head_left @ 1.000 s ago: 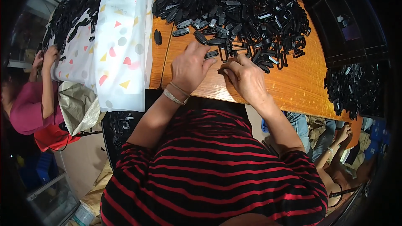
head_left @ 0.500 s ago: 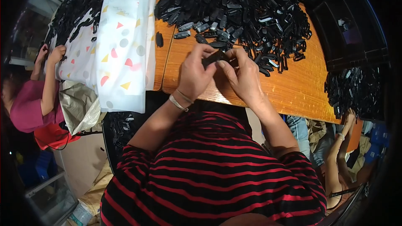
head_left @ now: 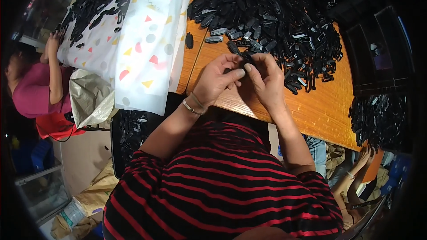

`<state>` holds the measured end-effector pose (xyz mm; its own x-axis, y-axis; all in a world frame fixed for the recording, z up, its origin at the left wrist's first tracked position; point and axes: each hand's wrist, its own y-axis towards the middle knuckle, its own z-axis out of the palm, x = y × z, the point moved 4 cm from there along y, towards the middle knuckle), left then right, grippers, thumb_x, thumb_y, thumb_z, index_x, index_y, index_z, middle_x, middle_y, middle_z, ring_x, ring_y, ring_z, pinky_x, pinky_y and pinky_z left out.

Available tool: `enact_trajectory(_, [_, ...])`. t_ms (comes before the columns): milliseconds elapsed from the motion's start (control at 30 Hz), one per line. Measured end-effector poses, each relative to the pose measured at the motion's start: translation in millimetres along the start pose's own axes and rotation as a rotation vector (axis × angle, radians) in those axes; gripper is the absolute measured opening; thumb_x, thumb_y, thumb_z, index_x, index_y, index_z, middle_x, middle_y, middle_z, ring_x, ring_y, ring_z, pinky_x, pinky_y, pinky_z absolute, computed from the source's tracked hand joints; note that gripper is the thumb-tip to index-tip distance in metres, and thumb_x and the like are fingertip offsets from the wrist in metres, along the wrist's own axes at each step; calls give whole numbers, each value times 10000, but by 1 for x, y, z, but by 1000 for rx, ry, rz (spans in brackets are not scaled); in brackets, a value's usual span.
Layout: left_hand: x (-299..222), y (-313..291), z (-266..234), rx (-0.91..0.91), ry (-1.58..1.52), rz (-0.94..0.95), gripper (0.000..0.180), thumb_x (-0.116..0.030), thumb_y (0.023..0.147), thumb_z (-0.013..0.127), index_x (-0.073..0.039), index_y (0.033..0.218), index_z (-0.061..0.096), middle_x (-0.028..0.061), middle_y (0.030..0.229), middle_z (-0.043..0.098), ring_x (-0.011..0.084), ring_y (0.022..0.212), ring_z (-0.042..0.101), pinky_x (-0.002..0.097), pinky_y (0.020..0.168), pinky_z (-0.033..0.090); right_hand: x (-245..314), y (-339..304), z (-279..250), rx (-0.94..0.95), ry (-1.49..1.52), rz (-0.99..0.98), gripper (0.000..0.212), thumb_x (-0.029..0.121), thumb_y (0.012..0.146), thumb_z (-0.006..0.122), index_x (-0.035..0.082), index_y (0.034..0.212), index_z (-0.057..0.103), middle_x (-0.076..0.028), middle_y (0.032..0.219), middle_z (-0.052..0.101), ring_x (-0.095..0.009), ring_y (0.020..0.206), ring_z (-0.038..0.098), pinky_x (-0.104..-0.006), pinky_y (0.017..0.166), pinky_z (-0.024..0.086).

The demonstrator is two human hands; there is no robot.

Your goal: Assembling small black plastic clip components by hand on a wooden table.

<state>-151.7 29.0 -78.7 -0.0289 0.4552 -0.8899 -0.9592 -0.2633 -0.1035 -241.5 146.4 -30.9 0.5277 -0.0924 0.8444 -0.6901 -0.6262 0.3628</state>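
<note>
Close together above the front of the wooden table [head_left: 320,118], both my hands are closed on a small black plastic part [head_left: 245,58]. My left hand [head_left: 215,79] has its thumb pointing right along the part, fingers curled behind it. My right hand [head_left: 269,82] pinches its right side between thumb and bent fingers. Much of the part is hidden by the fingers, so its exact kind cannot be made out. Just beyond lies a wide heap of similar black plastic parts [head_left: 262,22], long and narrow. One single black part [head_left: 189,40] lies apart on the left.
A white patterned cloth [head_left: 147,53] covers the table's left side, with more black parts [head_left: 100,6] on it. A person in a pink top [head_left: 42,84] works there. At right, another person's hands [head_left: 364,160] are near another black heap [head_left: 380,120].
The whole view has shifted, so the table appears farther right and lower. My fingers have changed their hold, and the black part now shows more upright between them.
</note>
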Motion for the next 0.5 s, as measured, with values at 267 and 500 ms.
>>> enact_trajectory(267, [-13, 1, -11, -135, 15, 109, 290, -63, 899, 632, 19, 1172, 579, 9, 861, 628, 31, 692, 543, 170, 591, 425, 3, -4, 3, 28, 94, 65, 193, 43, 883, 647, -20, 1058, 594, -33, 848, 648, -62, 709, 604, -205, 626, 475])
enact_trajectory(500, [-17, -2, -10, -161, 182, 204, 266, -62, 892, 644, 14, 1144, 599, -3, 862, 612, 28, 711, 540, 167, 605, 442, -10, -6, 12, 13, 125, 25, 205, 46, 867, 668, -25, 1052, 617, -40, 824, 657, -77, 680, 628, -237, 567, 495])
